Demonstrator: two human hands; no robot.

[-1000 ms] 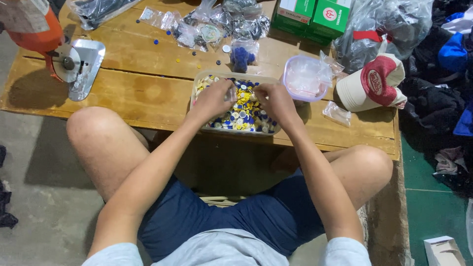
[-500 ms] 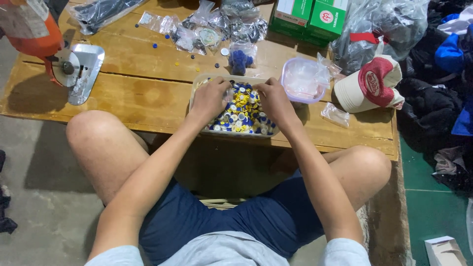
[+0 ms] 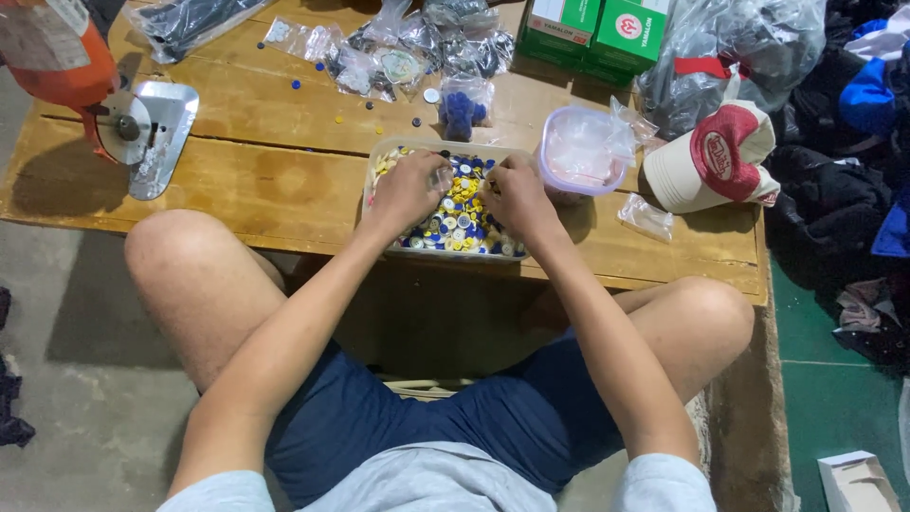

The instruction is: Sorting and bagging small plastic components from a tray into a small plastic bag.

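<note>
A clear plastic tray [image 3: 381, 152] of small blue, yellow and white round pieces [image 3: 461, 223] sits at the near edge of a low wooden table [image 3: 256, 180]. My left hand [image 3: 409, 187] rests over the tray's left half, fingers curled, with a small clear item at its fingertips. My right hand [image 3: 517, 194] lies over the tray's right half, fingers bent down among the pieces. What each hand pinches is too small to tell.
A round lidded plastic tub [image 3: 580, 152] stands right of the tray, with a white and red cap [image 3: 711, 156] beyond it. Small clear bags [image 3: 408, 47], a bag of blue pieces [image 3: 463, 106], green boxes [image 3: 592, 28] and an orange-handled cutting tool [image 3: 104, 104] lie further back. My bare knees flank the table edge.
Both hands have stayed over the tray, shifting slightly among the pieces. The camera view has tilted a little.
</note>
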